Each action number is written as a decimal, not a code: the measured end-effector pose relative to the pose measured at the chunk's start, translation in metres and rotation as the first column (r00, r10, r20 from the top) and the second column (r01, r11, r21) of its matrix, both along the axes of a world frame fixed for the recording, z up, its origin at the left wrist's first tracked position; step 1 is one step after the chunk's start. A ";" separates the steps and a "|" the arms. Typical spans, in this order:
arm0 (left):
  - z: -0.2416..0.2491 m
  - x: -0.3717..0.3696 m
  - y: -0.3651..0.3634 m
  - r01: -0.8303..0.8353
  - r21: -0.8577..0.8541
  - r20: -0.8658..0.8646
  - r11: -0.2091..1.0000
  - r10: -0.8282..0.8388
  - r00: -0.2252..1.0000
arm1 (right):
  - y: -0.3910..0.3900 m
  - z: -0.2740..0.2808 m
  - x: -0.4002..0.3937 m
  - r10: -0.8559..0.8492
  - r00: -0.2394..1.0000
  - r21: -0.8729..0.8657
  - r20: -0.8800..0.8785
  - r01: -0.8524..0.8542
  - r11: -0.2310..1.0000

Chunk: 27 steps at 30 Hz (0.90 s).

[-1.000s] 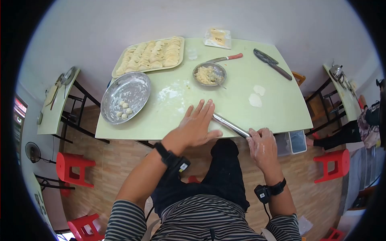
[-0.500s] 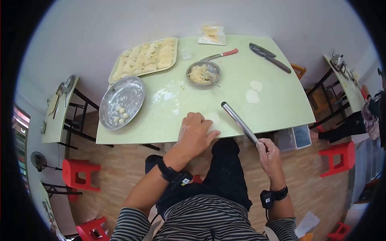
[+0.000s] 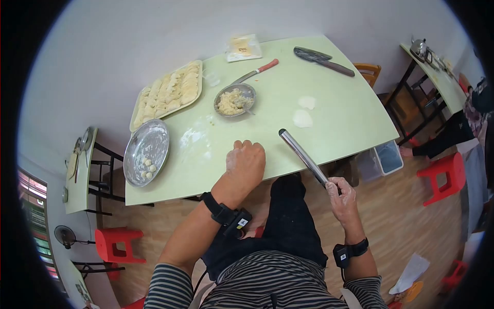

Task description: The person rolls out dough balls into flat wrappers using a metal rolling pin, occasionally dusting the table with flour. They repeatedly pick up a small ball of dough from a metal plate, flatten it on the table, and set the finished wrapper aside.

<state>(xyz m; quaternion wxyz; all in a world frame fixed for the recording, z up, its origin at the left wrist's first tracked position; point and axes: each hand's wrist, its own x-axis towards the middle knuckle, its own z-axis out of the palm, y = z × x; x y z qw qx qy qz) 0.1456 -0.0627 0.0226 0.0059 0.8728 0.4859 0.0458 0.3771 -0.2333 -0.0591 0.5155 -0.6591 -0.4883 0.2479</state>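
Note:
My right hand [image 3: 341, 198], dusted with flour, is wrapped round the lower end of a metal rolling pin [image 3: 304, 158]. The pin slants up and left over the table's front edge. Near that edge my left hand [image 3: 246, 164] is closed, knuckles up and fingers curled under; whatever is in them is hidden. Two flat round dough wrappers [image 3: 302, 119] lie on the table to its right. Beyond the hand is a metal bowl of filling [image 3: 234, 101] with a utensil in it. At left, several small dough balls [image 3: 148, 169] sit in a floury metal basin [image 3: 146, 140].
A tray of filled dumplings [image 3: 135, 123] stands at the back left of the green table [image 3: 272, 123]. Behind the bowl are a red-handled knife [image 3: 256, 71], a packet [image 3: 244, 49] and a dark-handled tool [image 3: 324, 61]. Red stools [image 3: 443, 177] stand around; a person is at far right.
The view has turned, shifting the table leftward. My left fingers have curled in, and the wrapper beside them is out of sight. My right hand keeps hold of the rolling pin.

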 end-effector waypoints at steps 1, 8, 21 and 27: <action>0.003 0.002 0.001 -0.017 -0.043 -0.055 0.999 0.015 0.998 | -0.001 0.000 0.001 -0.013 1.000 0.006 -0.012 0.013 1.000; 0.012 -0.012 0.033 -0.127 -0.302 0.078 0.945 0.157 0.985 | -0.010 -0.011 0.014 -0.056 0.984 -0.026 -0.172 0.052 0.998; 0.017 -0.036 0.035 -0.053 -0.456 0.378 0.888 0.247 0.892 | -0.027 -0.031 0.028 -0.172 0.907 -0.177 -0.384 0.110 0.978; 0.013 -0.033 0.023 0.037 -0.322 0.248 0.946 0.047 0.968 | -0.025 -0.023 0.024 -0.170 0.906 -0.180 -0.388 0.106 0.978</action>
